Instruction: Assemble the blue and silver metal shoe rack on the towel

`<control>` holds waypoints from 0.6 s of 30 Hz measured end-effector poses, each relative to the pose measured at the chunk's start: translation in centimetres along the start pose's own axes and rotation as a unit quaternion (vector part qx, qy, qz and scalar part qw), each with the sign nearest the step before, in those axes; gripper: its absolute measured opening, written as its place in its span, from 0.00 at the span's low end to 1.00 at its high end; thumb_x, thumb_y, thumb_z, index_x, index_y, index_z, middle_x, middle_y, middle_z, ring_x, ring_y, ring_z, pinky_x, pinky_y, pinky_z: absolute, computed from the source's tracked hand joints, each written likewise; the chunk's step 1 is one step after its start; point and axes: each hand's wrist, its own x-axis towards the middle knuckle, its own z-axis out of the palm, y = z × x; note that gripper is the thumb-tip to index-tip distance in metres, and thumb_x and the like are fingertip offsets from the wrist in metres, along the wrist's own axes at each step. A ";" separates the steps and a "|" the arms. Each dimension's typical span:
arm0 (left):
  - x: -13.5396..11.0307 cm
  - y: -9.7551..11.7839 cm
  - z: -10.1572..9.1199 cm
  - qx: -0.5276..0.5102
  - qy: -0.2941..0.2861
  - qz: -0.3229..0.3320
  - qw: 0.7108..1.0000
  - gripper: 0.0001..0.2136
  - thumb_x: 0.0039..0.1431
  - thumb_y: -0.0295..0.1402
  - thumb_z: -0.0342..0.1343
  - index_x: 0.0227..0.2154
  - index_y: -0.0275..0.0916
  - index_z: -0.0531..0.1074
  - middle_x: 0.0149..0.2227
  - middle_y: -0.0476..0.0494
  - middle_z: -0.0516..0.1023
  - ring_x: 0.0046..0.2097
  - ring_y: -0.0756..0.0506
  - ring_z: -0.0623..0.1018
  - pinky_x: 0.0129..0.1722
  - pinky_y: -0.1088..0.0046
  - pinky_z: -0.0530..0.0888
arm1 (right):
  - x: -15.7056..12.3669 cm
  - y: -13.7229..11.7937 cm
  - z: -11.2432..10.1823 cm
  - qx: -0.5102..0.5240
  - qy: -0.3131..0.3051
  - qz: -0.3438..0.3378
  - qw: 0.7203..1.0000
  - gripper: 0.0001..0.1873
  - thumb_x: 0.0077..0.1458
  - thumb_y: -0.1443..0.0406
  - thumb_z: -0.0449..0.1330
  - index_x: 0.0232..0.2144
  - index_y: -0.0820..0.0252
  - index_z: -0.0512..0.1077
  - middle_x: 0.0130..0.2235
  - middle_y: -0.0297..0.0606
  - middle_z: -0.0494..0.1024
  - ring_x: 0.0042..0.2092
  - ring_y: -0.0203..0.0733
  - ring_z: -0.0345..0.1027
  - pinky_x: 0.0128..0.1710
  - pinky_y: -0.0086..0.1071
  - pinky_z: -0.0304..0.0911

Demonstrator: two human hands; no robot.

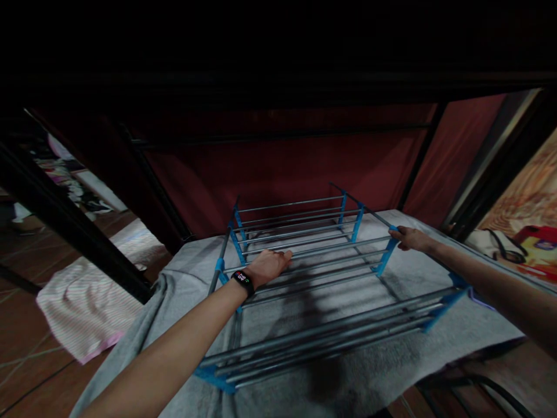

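A shoe rack (331, 338) of grey metal tubes and blue plastic joints lies on its side on a grey cloth (191, 273). My left hand (270, 266), with a black fitness band (243, 281) on its wrist, is closed over a cross tube near the rack's middle. Its fingertips are partly hidden behind the tube. At the rack's right side, my right hand (411, 238) grips the long side tube beside a blue joint (387, 255). The thumb and fingers wrap round the tube there.
A dark red panel (282, 174) in a black frame stands behind the rack. Left, a striped cloth (93, 296) hangs past a black post (78, 226). A red and yellow package (539, 244) and a pale bag (489, 244) sit far right. A dark curved bar (474, 380) shows lower right.
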 end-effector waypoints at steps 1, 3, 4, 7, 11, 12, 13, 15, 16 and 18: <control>0.0 0.0 0.0 0.000 -0.004 -0.002 1.000 0.11 0.70 0.37 0.42 0.42 0.37 0.66 0.37 0.38 0.81 0.36 0.43 0.81 0.33 0.71 0.70 | 0.1 0.0 0.0 0.000 -0.001 0.003 1.000 0.17 0.60 0.51 0.53 0.33 0.59 0.69 0.26 0.39 0.75 0.28 0.44 0.75 0.29 0.32 0.69; 0.0 0.0 -0.2 0.000 -0.012 -0.004 1.000 0.12 0.70 0.38 0.42 0.42 0.37 0.66 0.37 0.38 0.80 0.37 0.43 0.81 0.33 0.72 0.71 | 0.3 0.2 0.1 -0.002 -0.008 0.009 1.000 0.16 0.61 0.52 0.52 0.32 0.59 0.67 0.26 0.39 0.75 0.27 0.44 0.74 0.29 0.33 0.68; 0.0 0.1 -0.2 0.001 -0.015 -0.006 1.000 0.12 0.70 0.38 0.41 0.43 0.38 0.66 0.37 0.38 0.80 0.36 0.43 0.81 0.33 0.72 0.71 | 0.4 0.3 0.1 -0.002 -0.012 0.009 1.000 0.16 0.61 0.52 0.53 0.32 0.59 0.67 0.26 0.39 0.75 0.27 0.44 0.74 0.30 0.33 0.68; 0.1 0.2 -0.4 0.007 -0.019 -0.007 1.000 0.13 0.70 0.39 0.40 0.43 0.37 0.66 0.35 0.38 0.80 0.36 0.43 0.81 0.33 0.71 0.71 | 0.9 0.7 0.2 -0.004 -0.017 -0.004 1.000 0.16 0.60 0.52 0.53 0.32 0.59 0.67 0.25 0.38 0.75 0.27 0.44 0.74 0.32 0.34 0.68; 0.0 0.2 -0.4 0.012 -0.021 -0.008 1.000 0.14 0.71 0.39 0.39 0.43 0.37 0.67 0.31 0.40 0.79 0.34 0.43 0.80 0.32 0.70 0.70 | 1.1 0.8 0.1 -0.014 -0.020 -0.007 1.000 0.17 0.61 0.51 0.52 0.33 0.59 0.68 0.24 0.37 0.75 0.28 0.44 0.74 0.32 0.34 0.68; 0.0 0.2 -0.3 0.010 -0.022 -0.010 1.000 0.15 0.71 0.39 0.39 0.43 0.37 0.68 0.30 0.41 0.78 0.33 0.42 0.80 0.32 0.70 0.70 | 1.0 0.7 0.1 -0.015 -0.024 -0.004 1.000 0.17 0.60 0.51 0.53 0.34 0.59 0.68 0.24 0.37 0.75 0.28 0.44 0.74 0.32 0.34 0.68; 0.0 0.2 -0.3 0.003 -0.019 -0.010 1.000 0.15 0.71 0.39 0.39 0.43 0.36 0.69 0.31 0.40 0.78 0.33 0.42 0.80 0.33 0.70 0.71 | 1.0 0.7 0.0 -0.015 -0.027 -0.001 1.000 0.17 0.60 0.51 0.54 0.34 0.59 0.68 0.25 0.37 0.75 0.29 0.44 0.75 0.32 0.33 0.68; -0.1 0.3 -0.5 -0.019 -0.007 -0.009 1.000 0.16 0.70 0.39 0.40 0.44 0.37 0.70 0.35 0.38 0.79 0.36 0.41 0.80 0.36 0.68 0.72 | 0.8 0.5 0.1 -0.016 -0.027 0.000 1.000 0.17 0.59 0.50 0.55 0.36 0.59 0.69 0.27 0.37 0.76 0.29 0.44 0.75 0.32 0.33 0.68; -0.3 0.4 -0.7 -0.030 0.001 -0.007 1.000 0.15 0.70 0.39 0.42 0.46 0.37 0.70 0.39 0.37 0.79 0.40 0.40 0.80 0.40 0.66 0.72 | 0.8 0.4 0.2 -0.018 -0.025 -0.001 1.000 0.18 0.59 0.50 0.55 0.36 0.59 0.69 0.27 0.38 0.76 0.29 0.44 0.75 0.31 0.33 0.68; -0.9 0.5 -1.5 -0.040 0.016 -0.004 0.999 0.17 0.68 0.39 0.45 0.54 0.39 0.68 0.47 0.36 0.78 0.48 0.38 0.78 0.48 0.63 0.71 | 0.7 0.3 0.4 -0.025 -0.019 -0.003 1.000 0.19 0.60 0.51 0.53 0.38 0.60 0.70 0.27 0.38 0.75 0.28 0.44 0.74 0.29 0.32 0.68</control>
